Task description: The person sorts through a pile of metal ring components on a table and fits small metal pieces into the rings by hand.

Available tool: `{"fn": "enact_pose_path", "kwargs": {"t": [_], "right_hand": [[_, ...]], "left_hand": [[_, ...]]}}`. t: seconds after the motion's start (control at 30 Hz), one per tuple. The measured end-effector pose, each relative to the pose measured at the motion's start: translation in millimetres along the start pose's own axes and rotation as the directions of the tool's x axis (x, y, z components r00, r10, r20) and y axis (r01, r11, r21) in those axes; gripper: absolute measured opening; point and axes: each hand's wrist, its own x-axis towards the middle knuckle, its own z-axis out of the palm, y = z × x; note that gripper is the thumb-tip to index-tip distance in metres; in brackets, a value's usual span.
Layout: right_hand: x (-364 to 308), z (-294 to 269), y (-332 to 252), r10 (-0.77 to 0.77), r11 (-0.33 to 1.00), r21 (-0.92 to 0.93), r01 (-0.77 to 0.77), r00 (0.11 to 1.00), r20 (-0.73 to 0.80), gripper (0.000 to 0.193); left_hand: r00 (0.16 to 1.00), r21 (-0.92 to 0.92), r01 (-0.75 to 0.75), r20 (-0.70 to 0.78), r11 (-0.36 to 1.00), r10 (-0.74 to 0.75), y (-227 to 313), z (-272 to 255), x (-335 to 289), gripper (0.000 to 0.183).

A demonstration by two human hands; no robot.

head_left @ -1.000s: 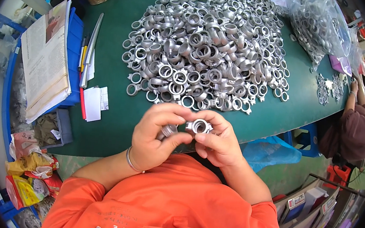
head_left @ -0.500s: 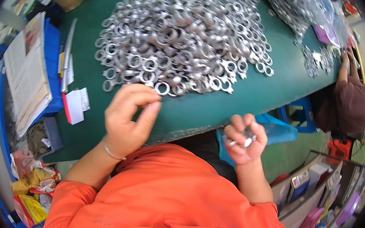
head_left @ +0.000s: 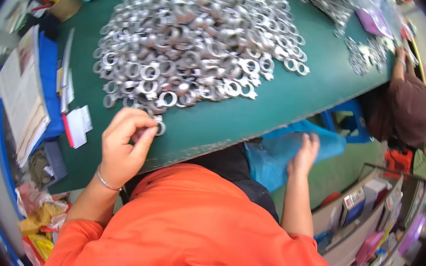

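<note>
I find the left hand (head_left: 122,147) pinching a silver-grey metal ring with a small lug (head_left: 162,129) at the heap's near edge. The right hand (head_left: 304,155) is open, fingers extended, above a translucent blue plastic bag (head_left: 272,165). The ring's lug appears to point away from the body, its long axis likewise; blur limits certainty. I judge much left: a large heap of similar grey metal rings (head_left: 196,43) covers the green worktop (head_left: 257,104); completed work I cannot confirm.

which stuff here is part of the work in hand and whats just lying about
Seemingly part of the work:
metal ring at the left hand's fingertips
pile of similar rings
blue plastic bag by the right hand

Apparently just lying about:
newspapers
white cards
</note>
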Motion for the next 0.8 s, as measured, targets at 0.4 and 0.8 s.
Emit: {"fn": "enact_pose_path", "kwargs": {"t": [0.4,0.8], "right_hand": [[-100,109,-141,-0.823,0.246,0.325,0.913,0.02,0.568,0.018],[-109,117,-128,-0.755,0.143,0.161,0.977,0.002,0.656,0.023]], "left_hand": [[0.984,0.211,-0.17,0.083,0.962,0.156,-4,21,-5,0.022],[0.975,-0.521,0.217,0.146,0.825,-0.165,-16,24,-19,0.011]]}}
